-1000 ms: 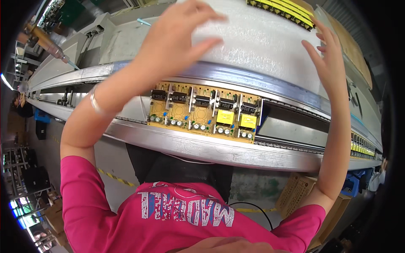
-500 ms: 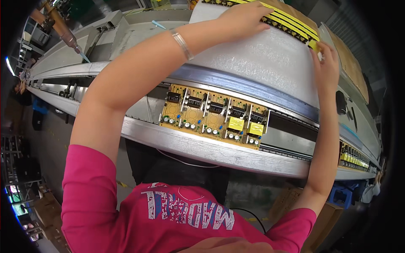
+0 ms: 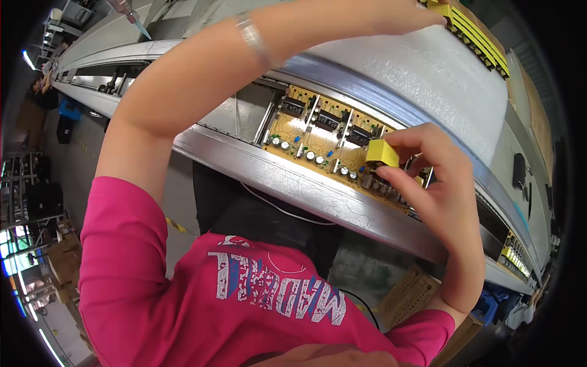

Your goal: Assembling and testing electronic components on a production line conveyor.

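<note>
Right hand (image 3: 443, 174) and yellow block (image 3: 382, 153) had moved from the end of the rows of yellow blocks (image 3: 480, 46), at the far edge of the white foam sheet (image 3: 428, 70), to a position over the right-hand part of the circuit board (image 3: 312, 139). Thumb and fingers pinched the block by its sides, its top left bare. Whether block and board touched could not be told. The left hand (image 3: 403, 15) was beside the rows; its grip could not be made out. The board lay between the metal rails (image 3: 269, 174). For good handling, the pinch called for light, even pressure with the block kept level, and for fingertips clear of the black parts (image 3: 329, 120) and silver cans (image 3: 310, 156); tilting risked knocking a neighbouring part
</note>
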### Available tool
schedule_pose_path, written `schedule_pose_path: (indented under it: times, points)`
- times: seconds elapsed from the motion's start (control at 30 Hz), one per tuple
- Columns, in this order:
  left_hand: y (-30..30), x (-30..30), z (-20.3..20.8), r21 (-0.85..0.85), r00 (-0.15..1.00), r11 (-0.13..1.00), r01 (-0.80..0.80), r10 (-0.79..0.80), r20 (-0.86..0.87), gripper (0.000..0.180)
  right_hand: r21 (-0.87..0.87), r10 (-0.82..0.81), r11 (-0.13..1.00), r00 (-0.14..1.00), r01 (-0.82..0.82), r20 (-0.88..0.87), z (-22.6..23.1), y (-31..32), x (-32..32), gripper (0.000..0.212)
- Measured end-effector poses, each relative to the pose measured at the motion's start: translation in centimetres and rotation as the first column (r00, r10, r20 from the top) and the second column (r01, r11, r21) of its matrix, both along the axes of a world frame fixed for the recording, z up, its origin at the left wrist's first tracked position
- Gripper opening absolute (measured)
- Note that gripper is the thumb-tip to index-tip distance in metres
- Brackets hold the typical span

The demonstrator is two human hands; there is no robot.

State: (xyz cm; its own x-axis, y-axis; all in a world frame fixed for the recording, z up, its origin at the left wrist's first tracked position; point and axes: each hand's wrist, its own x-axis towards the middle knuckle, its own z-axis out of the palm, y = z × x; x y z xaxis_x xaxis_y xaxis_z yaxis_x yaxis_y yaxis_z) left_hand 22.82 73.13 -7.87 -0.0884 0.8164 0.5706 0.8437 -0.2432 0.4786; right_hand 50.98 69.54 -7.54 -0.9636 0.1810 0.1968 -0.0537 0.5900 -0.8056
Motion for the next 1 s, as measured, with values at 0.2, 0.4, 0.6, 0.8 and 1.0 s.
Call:
schedule_pose_path:
  times: [0.2, 0.4, 0.6, 0.8, 1.0]
  points:
    - [-16.7, 7.1, 2.3, -0.125, 0.997, 0.989, -0.075, 0.077, 0.011, 0.021, 0.18, 0.027, 0.983, 1.0, -0.025, -0.007, -1.3, -0.7, -0.4, 0.023]
    - [-22.7, 8.2, 1.3, -0.357, 0.999, 0.934, 0.005, 0.011, 0.042, 0.025, 0.313, -0.005, 0.95, 1.0, 0.006, -0.004, -1.9, -1.4, -0.5, 0.022]
    - [-22.5, 8.6, 0.2, -0.32, 0.992, 0.948, -0.006, -0.035, -0.121, 0.019, 0.402, 0.011, 0.915, 1.0, 0.002, -0.028, -1.9, -1.9, -0.4, 0.021]
    - [-22.3, 9.3, -0.2, -0.395, 0.973, 0.916, -0.074, -0.021, -0.23, 0.014, 0.468, 0.012, 0.884, 1.0, -0.001, -0.022, -1.6, -2.1, 0.0, 0.022]
    - [-21.9, 9.6, -0.4, -0.416, 0.97, 0.904, -0.101, -0.003, -0.242, 0.013, 0.457, 0.006, 0.89, 1.0, -0.003, -0.006, -1.5, -1.7, 0.1, 0.024]
